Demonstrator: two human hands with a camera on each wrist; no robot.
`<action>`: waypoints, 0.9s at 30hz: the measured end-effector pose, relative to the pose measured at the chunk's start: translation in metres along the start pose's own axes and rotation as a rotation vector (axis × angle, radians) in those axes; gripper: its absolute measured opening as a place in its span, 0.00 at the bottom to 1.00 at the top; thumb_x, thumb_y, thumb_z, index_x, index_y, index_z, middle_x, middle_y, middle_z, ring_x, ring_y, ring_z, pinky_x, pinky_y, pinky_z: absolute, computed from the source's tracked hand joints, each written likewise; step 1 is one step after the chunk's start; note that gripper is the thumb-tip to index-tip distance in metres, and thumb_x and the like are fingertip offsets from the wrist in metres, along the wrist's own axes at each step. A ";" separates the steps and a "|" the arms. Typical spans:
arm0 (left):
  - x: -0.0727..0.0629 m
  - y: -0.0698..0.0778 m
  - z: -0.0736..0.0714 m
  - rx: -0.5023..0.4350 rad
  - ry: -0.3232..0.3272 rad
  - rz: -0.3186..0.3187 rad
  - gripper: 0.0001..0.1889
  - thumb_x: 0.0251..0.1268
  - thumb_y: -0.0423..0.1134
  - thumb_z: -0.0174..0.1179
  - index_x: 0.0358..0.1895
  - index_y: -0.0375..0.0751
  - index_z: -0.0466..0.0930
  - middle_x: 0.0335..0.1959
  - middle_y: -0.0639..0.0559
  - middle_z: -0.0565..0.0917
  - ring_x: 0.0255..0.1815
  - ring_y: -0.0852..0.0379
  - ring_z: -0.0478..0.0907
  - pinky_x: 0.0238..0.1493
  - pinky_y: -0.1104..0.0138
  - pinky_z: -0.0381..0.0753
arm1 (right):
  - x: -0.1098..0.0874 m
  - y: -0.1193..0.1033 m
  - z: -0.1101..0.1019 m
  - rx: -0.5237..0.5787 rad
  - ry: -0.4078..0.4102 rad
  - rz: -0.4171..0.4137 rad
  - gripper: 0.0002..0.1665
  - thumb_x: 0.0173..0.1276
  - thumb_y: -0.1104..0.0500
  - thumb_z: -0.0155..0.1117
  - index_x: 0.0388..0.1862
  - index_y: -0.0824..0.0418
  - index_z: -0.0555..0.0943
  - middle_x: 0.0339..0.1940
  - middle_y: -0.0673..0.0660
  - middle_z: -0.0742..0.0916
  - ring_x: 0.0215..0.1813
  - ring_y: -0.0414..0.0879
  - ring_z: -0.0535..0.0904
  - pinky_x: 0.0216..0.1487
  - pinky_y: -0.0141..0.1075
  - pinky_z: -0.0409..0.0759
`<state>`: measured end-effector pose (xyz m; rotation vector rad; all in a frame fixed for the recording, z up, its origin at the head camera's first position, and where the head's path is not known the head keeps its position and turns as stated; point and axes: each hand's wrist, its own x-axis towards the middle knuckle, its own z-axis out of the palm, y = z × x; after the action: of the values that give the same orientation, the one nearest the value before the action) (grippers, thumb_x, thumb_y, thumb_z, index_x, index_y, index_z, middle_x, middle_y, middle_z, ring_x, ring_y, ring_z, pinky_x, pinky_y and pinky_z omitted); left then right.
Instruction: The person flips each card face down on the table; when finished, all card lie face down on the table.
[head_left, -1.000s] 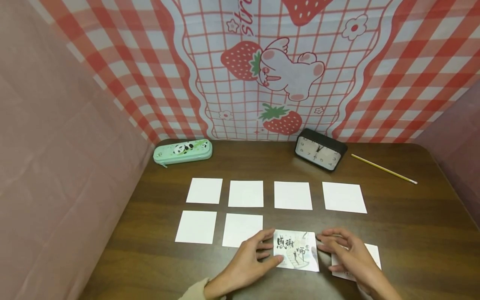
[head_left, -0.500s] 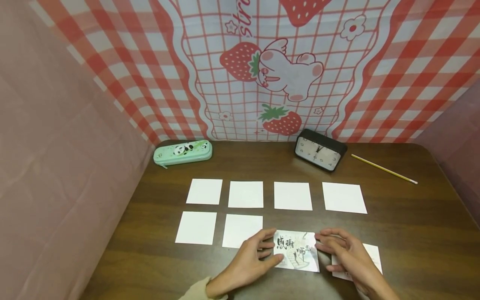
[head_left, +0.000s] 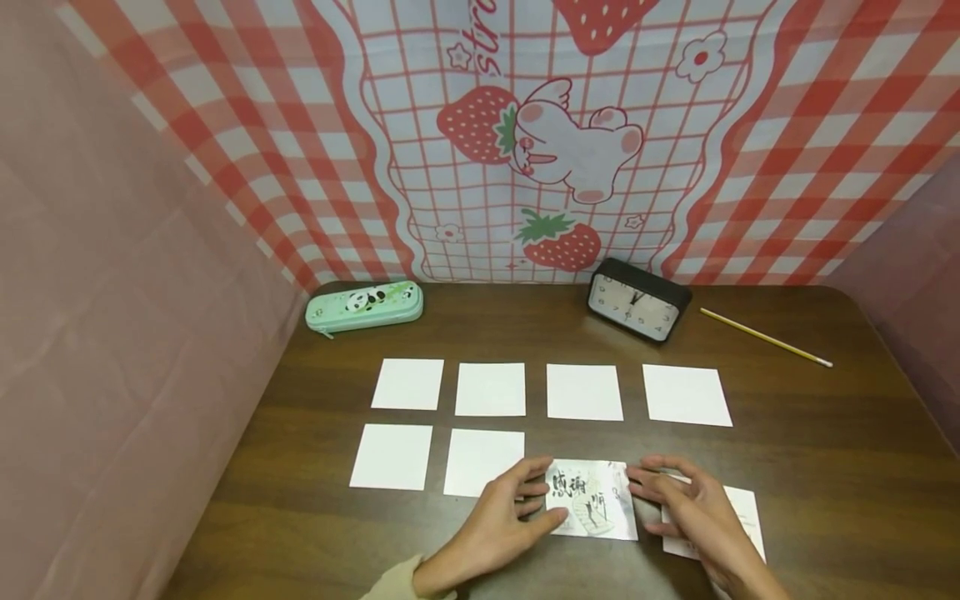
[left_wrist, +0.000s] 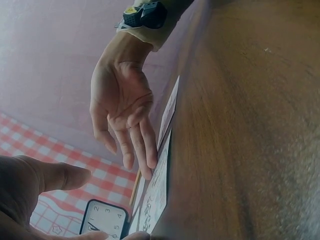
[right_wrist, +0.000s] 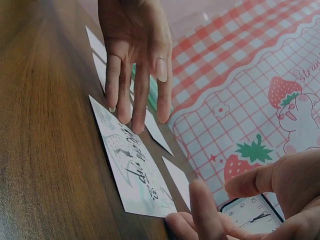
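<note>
A card printed with dark brush characters and a pale drawing (head_left: 588, 500) lies on the brown table between my hands. My left hand (head_left: 495, 521) is at its left edge, thumb near the lower left corner and fingertips by the upper left one. At the upper right edge are the fingertips of my right hand (head_left: 697, 508). Both hands have loosely extended fingers, as the right wrist view also shows around the card (right_wrist: 132, 165). Under my right hand, and partly hidden by it, lies another printed card (head_left: 746, 517).
Several blank white cards (head_left: 491, 389) lie in two rows beyond my hands; my left hand overlaps a near one (head_left: 483, 454). Along the back are a mint panda pencil case (head_left: 365, 307), a black clock (head_left: 637, 300) and a yellow pencil (head_left: 765, 337). A strawberry-patterned cloth (head_left: 555, 183) hangs behind.
My right hand has shifted slightly left, bringing its fingertips to the printed card's right edge. My left hand and the other cards stay where they were.
</note>
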<state>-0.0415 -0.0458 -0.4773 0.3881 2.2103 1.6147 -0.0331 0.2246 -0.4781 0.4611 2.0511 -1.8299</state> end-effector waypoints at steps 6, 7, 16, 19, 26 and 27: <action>0.000 0.001 0.001 0.011 0.000 -0.005 0.34 0.69 0.43 0.69 0.73 0.34 0.70 0.67 0.32 0.79 0.64 0.38 0.83 0.59 0.66 0.87 | 0.001 -0.001 0.001 0.003 0.018 0.006 0.29 0.81 0.56 0.58 0.72 0.69 0.66 0.65 0.61 0.87 0.51 0.32 0.87 0.44 0.38 0.91; 0.000 0.001 0.001 0.013 0.001 -0.005 0.34 0.69 0.43 0.69 0.73 0.34 0.70 0.67 0.32 0.79 0.64 0.38 0.83 0.59 0.66 0.87 | 0.002 -0.001 0.001 0.009 0.018 0.008 0.29 0.81 0.56 0.58 0.72 0.69 0.66 0.65 0.60 0.87 0.51 0.32 0.87 0.44 0.38 0.91; -0.005 0.005 0.005 0.053 -0.019 0.002 0.35 0.69 0.44 0.70 0.75 0.39 0.68 0.69 0.34 0.78 0.65 0.39 0.82 0.56 0.67 0.88 | 0.004 -0.002 -0.003 0.038 0.001 0.048 0.29 0.83 0.56 0.54 0.75 0.68 0.63 0.66 0.58 0.86 0.51 0.34 0.89 0.43 0.38 0.91; -0.006 0.006 0.006 0.067 -0.026 0.018 0.35 0.70 0.45 0.69 0.76 0.38 0.67 0.71 0.34 0.77 0.67 0.39 0.81 0.57 0.67 0.88 | 0.005 -0.004 -0.006 0.039 -0.015 0.039 0.31 0.83 0.55 0.54 0.76 0.67 0.61 0.68 0.56 0.86 0.52 0.33 0.88 0.42 0.38 0.91; -0.009 0.011 0.010 0.078 -0.058 0.014 0.34 0.73 0.50 0.66 0.76 0.40 0.67 0.73 0.36 0.76 0.72 0.41 0.77 0.64 0.66 0.85 | 0.010 -0.005 -0.008 0.122 -0.114 0.013 0.28 0.83 0.57 0.54 0.75 0.68 0.64 0.54 0.44 0.90 0.51 0.38 0.86 0.46 0.35 0.88; -0.009 0.011 0.011 0.074 -0.063 0.016 0.34 0.74 0.50 0.65 0.76 0.40 0.67 0.73 0.36 0.76 0.73 0.41 0.76 0.64 0.66 0.84 | 0.010 -0.004 -0.008 0.132 -0.138 0.008 0.26 0.83 0.57 0.54 0.74 0.67 0.66 0.52 0.44 0.89 0.51 0.38 0.86 0.46 0.34 0.88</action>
<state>-0.0285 -0.0369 -0.4682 0.4721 2.2298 1.5107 -0.0444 0.2316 -0.4784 0.3656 1.8434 -1.9427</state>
